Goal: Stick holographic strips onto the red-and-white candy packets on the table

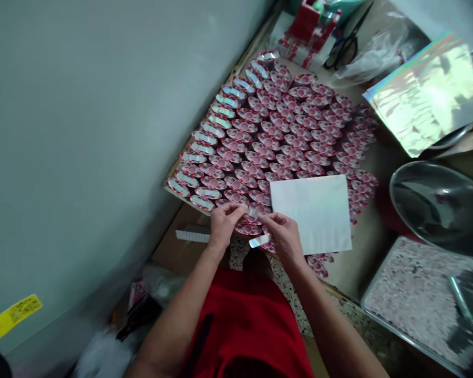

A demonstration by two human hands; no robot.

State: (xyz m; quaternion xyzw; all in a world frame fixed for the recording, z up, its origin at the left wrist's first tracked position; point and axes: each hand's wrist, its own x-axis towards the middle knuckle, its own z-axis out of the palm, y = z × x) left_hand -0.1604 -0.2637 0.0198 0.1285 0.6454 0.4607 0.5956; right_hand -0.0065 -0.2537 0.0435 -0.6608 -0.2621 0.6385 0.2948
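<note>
Where action is: tabletop (351,278), near edge
Left hand (222,227): fingers pinching small strip (252,213)
Right hand (283,231): fingers pinching its other end; foil strip (259,241) alongside

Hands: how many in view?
2: the left hand at the near edge of the ovals; the right hand beside it, overlapping the white sheet. No others show.
</note>
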